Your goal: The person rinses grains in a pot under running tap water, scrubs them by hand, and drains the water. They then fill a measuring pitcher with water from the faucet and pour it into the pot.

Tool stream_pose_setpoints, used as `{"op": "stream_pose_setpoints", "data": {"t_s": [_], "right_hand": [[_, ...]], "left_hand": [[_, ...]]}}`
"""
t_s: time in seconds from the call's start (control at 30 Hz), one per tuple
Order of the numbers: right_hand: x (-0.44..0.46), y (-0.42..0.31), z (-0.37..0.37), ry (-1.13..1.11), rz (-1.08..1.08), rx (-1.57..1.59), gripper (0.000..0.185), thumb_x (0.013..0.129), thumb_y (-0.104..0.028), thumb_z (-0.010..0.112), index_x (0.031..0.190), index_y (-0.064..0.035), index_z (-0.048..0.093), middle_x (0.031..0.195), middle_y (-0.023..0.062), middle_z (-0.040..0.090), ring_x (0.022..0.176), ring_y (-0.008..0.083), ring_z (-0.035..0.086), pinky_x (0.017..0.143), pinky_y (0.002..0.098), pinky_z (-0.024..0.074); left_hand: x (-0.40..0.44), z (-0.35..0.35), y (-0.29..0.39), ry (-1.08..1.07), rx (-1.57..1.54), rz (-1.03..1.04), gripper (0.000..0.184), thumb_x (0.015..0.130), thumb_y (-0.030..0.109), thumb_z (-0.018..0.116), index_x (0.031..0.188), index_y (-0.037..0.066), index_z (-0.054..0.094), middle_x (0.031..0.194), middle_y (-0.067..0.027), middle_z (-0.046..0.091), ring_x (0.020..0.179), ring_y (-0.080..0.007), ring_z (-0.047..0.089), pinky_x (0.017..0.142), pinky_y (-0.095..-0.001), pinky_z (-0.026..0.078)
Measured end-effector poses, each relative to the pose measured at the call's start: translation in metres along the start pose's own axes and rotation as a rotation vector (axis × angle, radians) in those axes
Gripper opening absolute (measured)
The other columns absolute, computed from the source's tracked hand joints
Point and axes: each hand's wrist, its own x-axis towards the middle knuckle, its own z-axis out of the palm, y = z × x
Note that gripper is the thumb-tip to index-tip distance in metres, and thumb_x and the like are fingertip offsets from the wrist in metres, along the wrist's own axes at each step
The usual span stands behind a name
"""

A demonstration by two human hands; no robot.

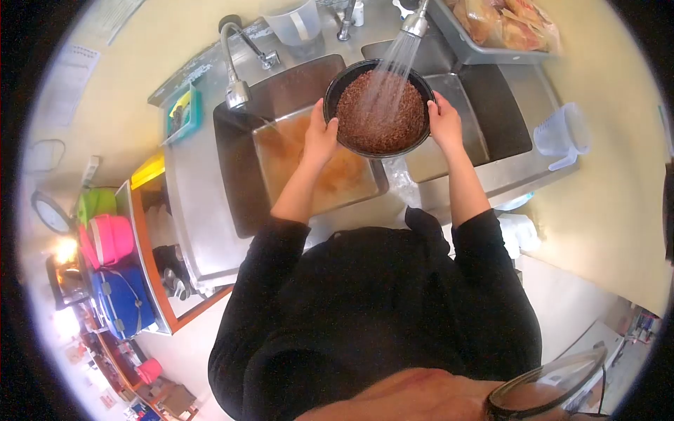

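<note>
A round black bowl (330, 91) is held up over the divider between two sink basins. Reddish-brown grains (382, 123) fill it; their exact kind I cannot tell. My left hand (321, 139) is closed on the bowl's left rim, thumb on the near side. On the opposite rim, my right hand (445, 123) grips it the same way. From the spray faucet head (415, 25) above, a fan of water (394, 63) falls straight onto the grains. Whatever my fingers do under the bowl is hidden.
Brownish water stands in the left basin (235, 175); the right basin (502, 112) adjoins it. A second faucet (237, 92) hangs over the left one. Around the sink are a teal tray (189, 126), a clear pitcher (291, 24), a measuring jug (558, 133) and a grey tub (484, 55) of bagged food.
</note>
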Motion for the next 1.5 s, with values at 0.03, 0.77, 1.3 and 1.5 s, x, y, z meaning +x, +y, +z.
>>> {"op": "stream_pose_setpoints", "data": {"t_s": [0.03,0.77,1.3,1.5], "right_hand": [[0.001,0.001,-0.001,0.002,-0.026,-0.038,0.036,0.090,-0.026,0.051,0.122,-0.0104,0.056,0.099,0.0211,0.064,0.092,0.0387,0.061,0.080,0.0431,0.0471],[-0.123,-0.096,-0.128,-1.538,0.028,0.235,0.021,0.082,-0.002,0.058,0.103,-0.0004,0.063,0.077,0.0054,0.067,0.058,0.0070,0.058,0.053,0.0194,0.0434],[-0.177,-0.077,-0.248,-0.163,-0.652,0.496,0.044,0.079,0.001,0.058,0.123,0.0026,0.053,0.113,0.0141,0.060,0.095,0.0136,0.057,0.083,0.0266,0.0447],[-0.230,-0.153,-0.317,-0.819,-2.145,1.134,0.031,0.090,-0.013,0.051,0.118,-0.0003,0.059,0.123,0.0128,0.058,0.113,0.0200,0.056,0.095,0.0369,0.0443]], "left_hand": [[-0.005,-0.006,0.022,-0.063,-0.170,-0.162,0.060,0.092,0.014,0.049,0.143,0.004,0.018,0.120,-0.0172,0.052,0.088,-0.0223,0.062,0.070,-0.0300,0.052],[-0.122,-0.191,0.304,-1.390,-0.620,1.286,0.023,0.092,0.018,0.046,0.097,0.008,0.066,0.068,0.0022,0.049,0.053,-0.0076,0.047,0.045,-0.0208,0.034],[-0.133,-0.220,0.188,-0.394,-1.857,0.200,0.014,0.090,0.030,0.053,0.090,0.018,0.060,0.073,0.0009,0.049,0.067,-0.0154,0.051,0.068,-0.0294,0.043],[-0.142,-0.265,0.287,-0.182,-1.206,0.811,0.045,0.087,0.036,0.055,0.114,0.007,0.033,0.107,-0.0148,0.032,0.099,-0.0281,0.034,0.087,-0.0404,0.030]]}}
